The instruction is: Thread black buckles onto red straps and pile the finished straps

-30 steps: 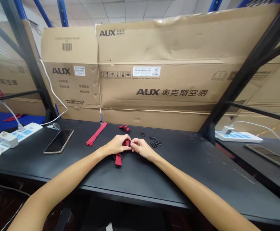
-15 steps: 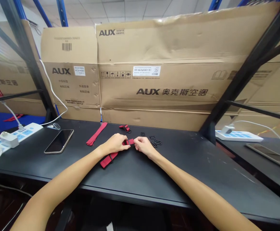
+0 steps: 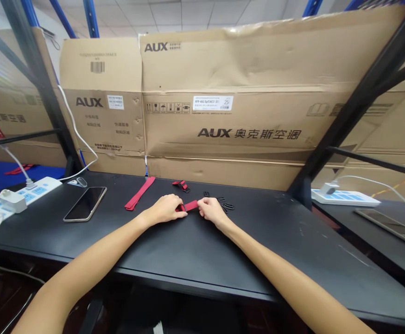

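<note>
My left hand (image 3: 166, 209) and my right hand (image 3: 211, 208) pinch a short red strap (image 3: 190, 205) between them, low over the black table (image 3: 195, 250). A small black buckle sits on the strap by my left fingertips. The strap's tail is hidden under my left hand. Several loose black buckles (image 3: 225, 204) lie just beyond my right hand. A long flat red strap (image 3: 139, 193) lies to the left. A finished red strap piece with a ring (image 3: 182, 185) rests behind my hands.
A phone (image 3: 85, 203) lies face up at the left, near a white power strip (image 3: 22, 195) with a charger. Big AUX cardboard boxes (image 3: 223, 106) wall off the back. Black rack posts stand at both sides. Another power strip (image 3: 343, 196) sits at right.
The strap's loose tail, which lay toward me, has been drawn out of sight under my left hand. My right hand has pulled the strap's end rightward, so more red shows between my hands.
</note>
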Available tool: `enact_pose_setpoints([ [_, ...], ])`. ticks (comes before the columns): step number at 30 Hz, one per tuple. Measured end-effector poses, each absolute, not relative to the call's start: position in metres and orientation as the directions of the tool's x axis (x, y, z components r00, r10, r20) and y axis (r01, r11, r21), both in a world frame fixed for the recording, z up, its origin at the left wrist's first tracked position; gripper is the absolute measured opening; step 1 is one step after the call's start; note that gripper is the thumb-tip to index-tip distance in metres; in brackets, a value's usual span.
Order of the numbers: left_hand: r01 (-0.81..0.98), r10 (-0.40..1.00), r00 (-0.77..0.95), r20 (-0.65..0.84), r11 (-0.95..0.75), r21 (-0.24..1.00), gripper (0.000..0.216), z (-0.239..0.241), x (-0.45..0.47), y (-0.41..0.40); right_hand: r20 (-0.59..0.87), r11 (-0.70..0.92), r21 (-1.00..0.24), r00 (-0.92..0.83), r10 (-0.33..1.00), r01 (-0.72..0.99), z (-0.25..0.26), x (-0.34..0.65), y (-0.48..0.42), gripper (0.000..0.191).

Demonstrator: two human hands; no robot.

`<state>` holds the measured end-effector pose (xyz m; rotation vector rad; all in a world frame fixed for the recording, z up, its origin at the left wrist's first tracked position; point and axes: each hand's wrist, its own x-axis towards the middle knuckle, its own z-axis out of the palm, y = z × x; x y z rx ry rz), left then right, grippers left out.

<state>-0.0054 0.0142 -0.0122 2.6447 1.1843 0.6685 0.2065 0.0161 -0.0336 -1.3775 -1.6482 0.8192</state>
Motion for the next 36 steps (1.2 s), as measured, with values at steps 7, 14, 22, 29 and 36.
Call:
enact_pose_setpoints([
  [7, 0.506, 0.644, 0.696, 0.319, -0.754, 0.419, 0.038, -0.009, -0.007, 0.013, 0.516, 0.638, -0.514, -0.388, 0.764, 0.574, -0.021, 0.205, 0.001, 0.032],
  [14, 0.613, 0.753, 0.625, 0.205, -0.637, 0.467, 0.022, 0.011, -0.04, 0.024, 0.397, 0.7, -0.33, -0.579, 0.712, 0.633, -0.022, 0.199, -0.007, 0.033],
  [22, 0.789, 0.847, 0.531, 0.019, -0.503, 0.353, 0.024, 0.007, -0.065, 0.037, 0.414, 0.664, -0.34, -0.528, 0.741, 0.665, -0.027, 0.202, -0.002, 0.026],
  [29, 0.885, 0.93, 0.344, 0.13, -0.367, 0.286, 0.032, 0.012, -0.066, 0.038, 0.415, 0.608, -0.375, -0.46, 0.785, 0.7, -0.026, 0.204, -0.001, 0.026],
  [36, 0.332, 0.743, 0.665, 0.078, -0.387, 0.861, 0.037, 0.025, -0.042, 0.022, 0.436, 0.632, -0.466, -0.462, 0.773, 0.619, -0.026, 0.204, 0.001, 0.024],
])
